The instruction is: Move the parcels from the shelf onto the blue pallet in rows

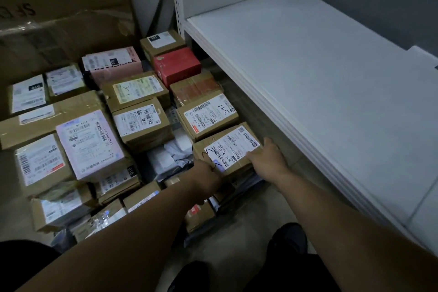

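Beside white shelving [308, 78], left hand [206, 169] and right hand [266, 158] grip a labelled parcel [231, 149] between their curled fingers [269, 143].

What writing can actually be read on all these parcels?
"3-1": handwritten on yellow-labelled brown cardboard box.
"2-1": handwritten on white-labelled brown cardboard box.
"INVISIBLE": printed on pink rectangular box.
All fine print, also on the held brown parcel: too small.

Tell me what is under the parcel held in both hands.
Edges of more stacked parcels show beneath the held parcel, gripped by the left hand and right hand. Its contact below and the pallet are covered.
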